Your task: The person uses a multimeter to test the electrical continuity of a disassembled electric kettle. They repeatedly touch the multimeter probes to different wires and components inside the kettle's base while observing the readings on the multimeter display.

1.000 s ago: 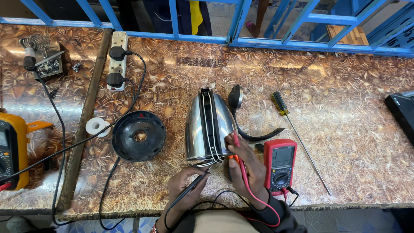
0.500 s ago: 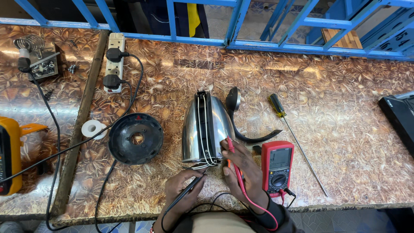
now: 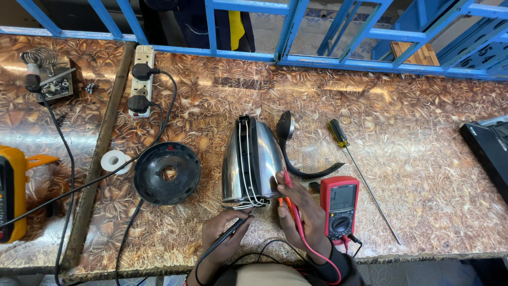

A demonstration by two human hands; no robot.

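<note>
Steel electric kettle point(image 3: 253, 161) lay on its side at the frame's centre, base toward the person, exposing its wiring. Left hand point(image 3: 221, 233) pinched a black probe point(image 3: 228, 238) at the base; right hand point(image 3: 301, 209) gripped a red probe point(image 3: 288, 190) against it, the red multimeter point(image 3: 339, 207) just right for reading.

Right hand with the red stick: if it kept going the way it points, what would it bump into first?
Most likely the shiny metal kettle. The right hand points its red probe up the table, and the tip already looks right at the kettle's side, though depth is hard to judge.
</note>
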